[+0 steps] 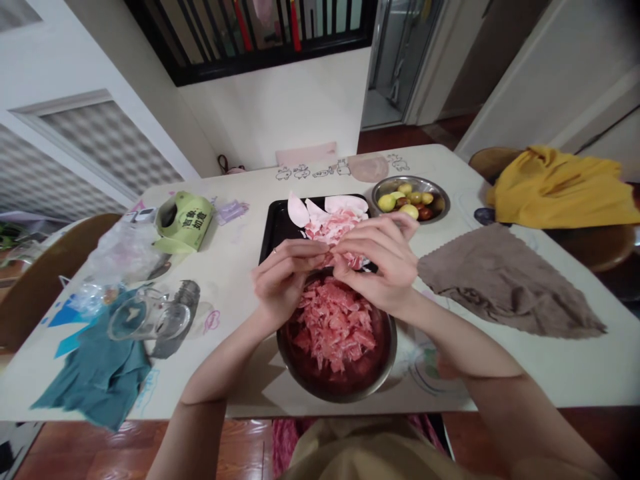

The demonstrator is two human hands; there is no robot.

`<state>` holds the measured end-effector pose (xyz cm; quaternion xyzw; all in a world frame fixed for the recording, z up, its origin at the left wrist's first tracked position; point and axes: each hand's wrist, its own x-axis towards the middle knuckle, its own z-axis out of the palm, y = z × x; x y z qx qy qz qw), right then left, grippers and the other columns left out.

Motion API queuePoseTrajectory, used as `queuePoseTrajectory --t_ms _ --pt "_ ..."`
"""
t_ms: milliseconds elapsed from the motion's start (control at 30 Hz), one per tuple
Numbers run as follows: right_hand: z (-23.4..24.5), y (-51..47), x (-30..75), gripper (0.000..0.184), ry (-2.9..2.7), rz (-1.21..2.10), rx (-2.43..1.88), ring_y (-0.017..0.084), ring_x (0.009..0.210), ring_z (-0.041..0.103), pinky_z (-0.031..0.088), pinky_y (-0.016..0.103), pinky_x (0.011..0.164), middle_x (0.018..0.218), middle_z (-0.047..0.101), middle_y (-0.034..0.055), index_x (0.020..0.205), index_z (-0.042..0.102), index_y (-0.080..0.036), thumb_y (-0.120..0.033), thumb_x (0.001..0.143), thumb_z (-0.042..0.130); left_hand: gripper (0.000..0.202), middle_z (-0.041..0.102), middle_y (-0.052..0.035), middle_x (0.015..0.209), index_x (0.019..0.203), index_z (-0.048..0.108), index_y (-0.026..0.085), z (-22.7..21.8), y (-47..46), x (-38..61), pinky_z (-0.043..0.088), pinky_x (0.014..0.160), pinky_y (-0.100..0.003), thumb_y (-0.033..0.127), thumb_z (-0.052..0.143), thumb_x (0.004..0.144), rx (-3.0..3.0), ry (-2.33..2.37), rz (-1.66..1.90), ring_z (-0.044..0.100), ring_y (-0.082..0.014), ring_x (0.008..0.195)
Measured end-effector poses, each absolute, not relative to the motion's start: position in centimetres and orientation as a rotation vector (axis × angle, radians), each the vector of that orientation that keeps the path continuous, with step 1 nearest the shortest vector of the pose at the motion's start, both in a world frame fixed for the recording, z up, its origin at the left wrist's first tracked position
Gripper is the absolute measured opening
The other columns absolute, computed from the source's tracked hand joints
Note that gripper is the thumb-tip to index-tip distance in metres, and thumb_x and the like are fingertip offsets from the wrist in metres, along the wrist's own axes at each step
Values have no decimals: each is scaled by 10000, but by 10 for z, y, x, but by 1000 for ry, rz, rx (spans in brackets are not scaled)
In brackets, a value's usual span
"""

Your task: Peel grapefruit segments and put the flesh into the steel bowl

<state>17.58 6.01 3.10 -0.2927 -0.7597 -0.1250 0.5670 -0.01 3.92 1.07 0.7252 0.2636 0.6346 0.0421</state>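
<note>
two hands pinching a pink fruit piece over a steel bowl, centre of the frame

at lower left a teal cloth [95,373] and a clear glass jug [150,319] lie on the worktop [240,247], with a green tissue box [184,221] above them. in the centre the left hand [285,280] and right hand [380,263] meet, fingertips pinching a pink fruit piece [350,259] above the steel bowl [336,340] of pink flesh, before a black tray [278,230] of peels. at upper right of centre a small bowl of fruits [411,199]; right, a brown cloth [505,280] and yellow cloth [560,187].
</note>
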Motion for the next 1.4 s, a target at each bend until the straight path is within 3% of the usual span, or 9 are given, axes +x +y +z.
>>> queuePoseTrajectory --t_ms 300,433,567,1100,1267,1400 --pt "34 57 176 124 -1710 -110 -723 155 763 691 385 427 930 773 754 -44 794 680 -249 -246 914 648 145 767 -18 955 861 639 199 8 41 5 643 816 -383 66 687 894 1964 821 1980 761 -177 922" --pt "36 56 177 36 -1708 -216 -655 161 799 699 387 432 948 834 770 -40 888 720 -260 -231 879 701 157 759 -25 941 865 641 192 10 38 7 637 826 -375 47 699 879 1887 846 2003 755 -173 916" --pt "36 54 180 137 -1794 -346 -643 170 857 700 371 451 976 873 792 -67 1001 747 -318 -263 876 757 144 759 -26 952 866 639 196 13 35 9 641 825 -371 74 712 882 1914 886 1995 755 -173 930" --pt "26 58 173 56 -1685 -347 -718 155 810 716 375 411 935 818 774 -62 847 694 -237 -202 886 713 165 772 -14 933 826 624 197 5 41 9 647 819 -389 64 696 890 1984 831 2012 763 -174 911" --pt "31 59 174 121 -1706 -125 -801 163 812 702 374 423 955 796 771 -55 804 672 -251 -279 920 694 132 760 -22 958 897 647 202 7 38 10 659 843 -369 78 690 902 1941 861 1995 757 -169 946" --pt "30 58 173 84 -1726 -124 -772 160 836 704 373 415 951 836 776 -54 846 681 -250 -255 930 681 277 759 -69 1107 1144 659 199 10 33 13 677 800 -295 128 735 888 1817 940 1850 751 -186 1054"
